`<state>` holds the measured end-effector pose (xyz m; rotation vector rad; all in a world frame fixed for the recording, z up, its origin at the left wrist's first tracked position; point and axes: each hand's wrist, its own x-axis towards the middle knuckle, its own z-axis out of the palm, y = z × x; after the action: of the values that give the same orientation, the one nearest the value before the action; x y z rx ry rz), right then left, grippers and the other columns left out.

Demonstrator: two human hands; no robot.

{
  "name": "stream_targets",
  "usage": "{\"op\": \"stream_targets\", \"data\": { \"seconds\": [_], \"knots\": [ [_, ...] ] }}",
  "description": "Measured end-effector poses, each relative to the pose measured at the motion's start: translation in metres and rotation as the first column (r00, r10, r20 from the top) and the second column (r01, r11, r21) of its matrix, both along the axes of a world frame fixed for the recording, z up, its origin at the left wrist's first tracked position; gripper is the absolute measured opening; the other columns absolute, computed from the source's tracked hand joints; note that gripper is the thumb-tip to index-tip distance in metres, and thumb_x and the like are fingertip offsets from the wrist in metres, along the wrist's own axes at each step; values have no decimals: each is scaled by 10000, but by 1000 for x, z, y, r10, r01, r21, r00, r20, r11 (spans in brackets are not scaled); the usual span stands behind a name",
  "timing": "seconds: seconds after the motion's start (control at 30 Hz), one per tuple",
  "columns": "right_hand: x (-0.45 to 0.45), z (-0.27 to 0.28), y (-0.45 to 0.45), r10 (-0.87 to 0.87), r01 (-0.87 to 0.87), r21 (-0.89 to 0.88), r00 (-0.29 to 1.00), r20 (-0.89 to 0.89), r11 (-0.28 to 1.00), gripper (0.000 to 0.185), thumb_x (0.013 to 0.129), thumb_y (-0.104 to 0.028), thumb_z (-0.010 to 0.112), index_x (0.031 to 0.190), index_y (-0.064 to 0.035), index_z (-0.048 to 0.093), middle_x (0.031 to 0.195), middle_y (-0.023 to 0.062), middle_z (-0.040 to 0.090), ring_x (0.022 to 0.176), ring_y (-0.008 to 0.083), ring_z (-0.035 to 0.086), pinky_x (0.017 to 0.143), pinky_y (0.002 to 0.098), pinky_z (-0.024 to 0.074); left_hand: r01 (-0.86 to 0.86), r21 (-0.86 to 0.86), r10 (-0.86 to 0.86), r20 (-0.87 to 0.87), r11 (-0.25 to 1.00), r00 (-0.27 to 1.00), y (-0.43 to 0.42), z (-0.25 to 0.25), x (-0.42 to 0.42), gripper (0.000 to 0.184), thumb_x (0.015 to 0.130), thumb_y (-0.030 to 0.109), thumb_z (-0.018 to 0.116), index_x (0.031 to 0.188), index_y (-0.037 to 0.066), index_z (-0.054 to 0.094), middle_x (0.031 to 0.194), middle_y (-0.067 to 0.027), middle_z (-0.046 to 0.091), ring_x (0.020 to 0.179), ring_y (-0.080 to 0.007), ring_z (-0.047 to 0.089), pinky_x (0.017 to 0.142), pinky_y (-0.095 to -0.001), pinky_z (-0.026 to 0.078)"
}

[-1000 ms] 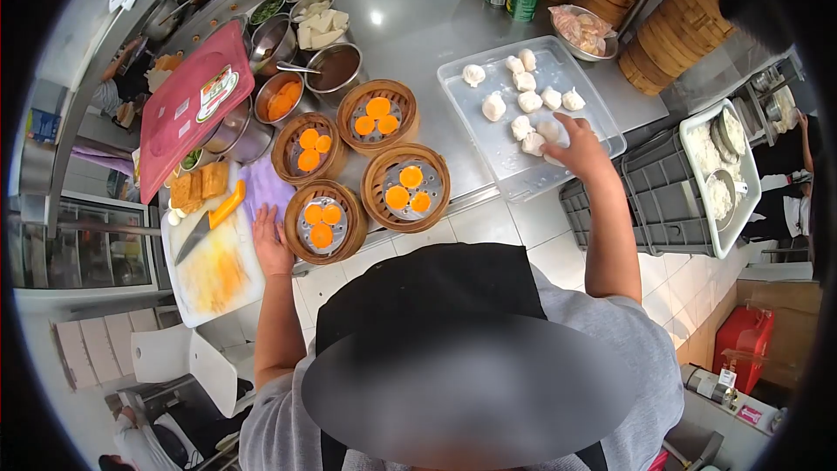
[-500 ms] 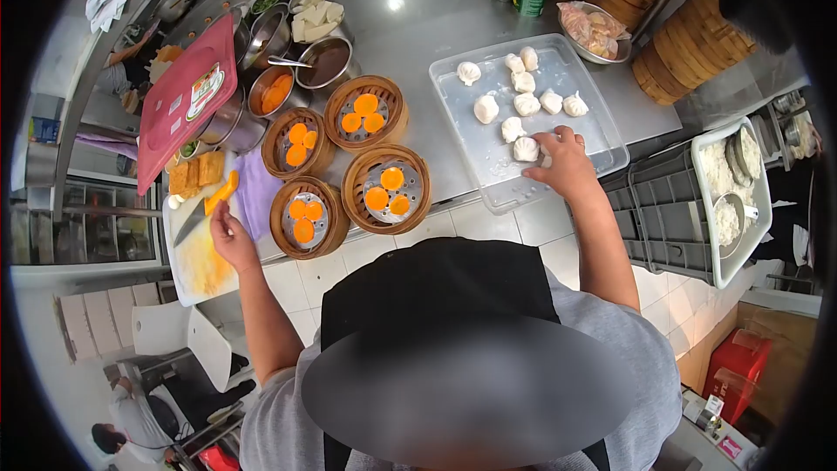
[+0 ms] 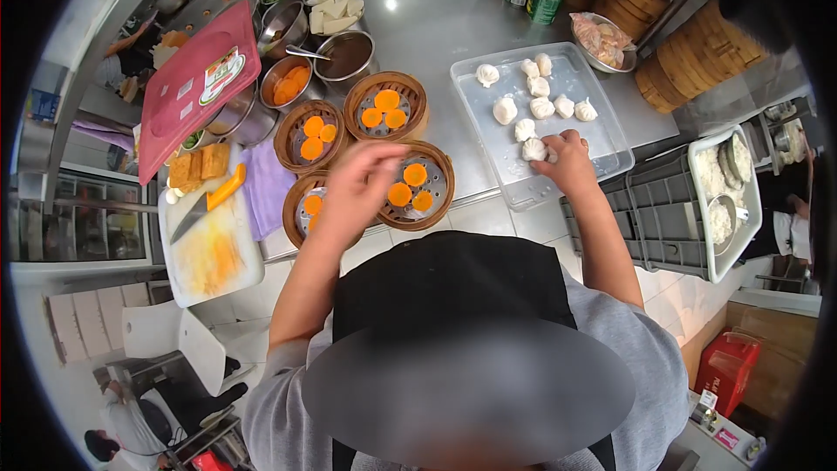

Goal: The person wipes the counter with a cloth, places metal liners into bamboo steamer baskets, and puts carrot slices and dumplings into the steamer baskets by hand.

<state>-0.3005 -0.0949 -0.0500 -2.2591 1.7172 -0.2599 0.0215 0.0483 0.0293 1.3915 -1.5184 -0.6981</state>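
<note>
My right hand (image 3: 570, 162) is over the near part of a clear plastic tray (image 3: 612, 150), its fingers closed around a white dumpling (image 3: 534, 150). Several other dumplings lie farther up the tray. Blurred by motion, my left hand (image 3: 362, 187) hangs over the bamboo steamers, and its fingers cannot be read clearly. It partly hides the near-left steamer (image 3: 291, 220) and reaches the edge of the near-right steamer (image 3: 443, 201). Orange slices on perforated liners show in the back steamer (image 3: 418, 113), the left steamer (image 3: 283, 144) and the two near ones.
A knife (image 3: 209, 201) rests on a stained white cutting board (image 3: 248, 270) beside a purple cloth (image 3: 260, 192). Behind stand metal pots (image 3: 370, 70) and a red lid (image 3: 196, 87). Stacked steamers (image 3: 689, 61) and a grey crate (image 3: 645, 218) are at the right.
My left hand has left the cutting board side and moved right, over the steamers. My right hand has closed on a dumpling at the tray's near part.
</note>
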Motion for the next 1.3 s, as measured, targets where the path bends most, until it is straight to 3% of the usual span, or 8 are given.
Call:
{"op": "stream_targets", "data": {
  "seconds": [0.2, 0.3, 0.53, 0.6, 0.73, 0.8, 1.07, 1.3],
  "knots": [
    [-9, -15, -6, -39, 16, 87, 963, 266, 996, 515, 641, -271, 825, 1114, -147, 661, 1177, 158, 505, 1012, 325, 559, 865, 407, 499, 466, 273, -319, -445, 842, 837, -48, -35, -36, 375, 949, 146, 557, 1288, 9, 474, 1195, -104, 563, 1033, -156, 595, 850, -282, 512],
    [13, 31, 8, -382, 84, 552, 806, 452, 829, 529, 643, -241, 826, 1127, -133, 640, 1157, 145, 487, 990, 296, 569, 857, 371, 495, 522, 382, -230, -594, 762, 771, -70, -37, -57, 477, 954, 216, 566, 1347, 4, 399, 1228, -128, 532, 998, -163, 599, 815, -279, 525],
    [76, 37, 36, 239, -251, -50, 820, 521, 967, 414, 741, -148, 761, 1119, -89, 604, 1148, 78, 488, 869, 171, 571, 798, 283, 477, 585, 377, -198, -695, 718, 691, -76, -49, -46, 493, 936, 239, 604, 1324, 2, 415, 1098, -97, 583, 855, -117, 605, 726, -242, 533],
    [84, 37, 25, -144, -429, 460, 590, 794, 778, 447, 726, -82, 743, 1142, -83, 579, 1112, 74, 539, 894, 187, 581, 809, 282, 476, 530, 371, -122, -722, 763, 681, -68, -52, -30, 428, 932, 206, 608, 1290, 25, 457, 1069, -79, 605, 854, -114, 622, 734, -238, 535],
    [100, 41, 15, -629, -730, 547, 209, 749, 410, 438, 829, -77, 575, 1253, -83, 463, 1146, 149, 573, 982, 253, 625, 719, 339, 529, 425, 232, 42, -911, 875, 410, -40, -38, 14, 355, 937, 176, 590, 1264, 72, 499, 1120, -93, 618, 930, -164, 645, 758, -261, 544],
    [107, 33, 7, -665, -780, 541, 224, 712, 316, 447, 879, -111, 473, 1318, -67, 403, 1253, 216, 537, 982, 278, 634, 684, 371, 558, 376, 163, 36, -946, 912, 323, -27, -40, 33, 324, 946, 178, 575, 1241, 63, 509, 1136, -126, 625, 928, -170, 646, 771, -255, 538],
    [132, 27, -15, -572, -816, 556, 382, 726, 160, 385, 902, -194, 582, 1230, -35, 458, 1208, 157, 597, 850, 169, 649, 624, 268, 542, 31, 311, 246, -805, 950, 541, 14, -33, 40, 331, 897, 107, 637, 1184, 24, 494, 1117, -120, 627, 980, -178, 638, 811, -264, 529],
    [143, 21, -11, -261, -680, 559, 498, 827, 474, 265, 891, -167, 623, 1134, -67, 585, 921, 31, 629, 751, 103, 594, 593, 243, 492, -39, 329, 183, -419, 943, 889, 23, -57, 27, 355, 825, 12, 673, 1138, 29, 506, 1053, -73, 614, 965, -120, 606, 824, -260, 509]
  ]
}}
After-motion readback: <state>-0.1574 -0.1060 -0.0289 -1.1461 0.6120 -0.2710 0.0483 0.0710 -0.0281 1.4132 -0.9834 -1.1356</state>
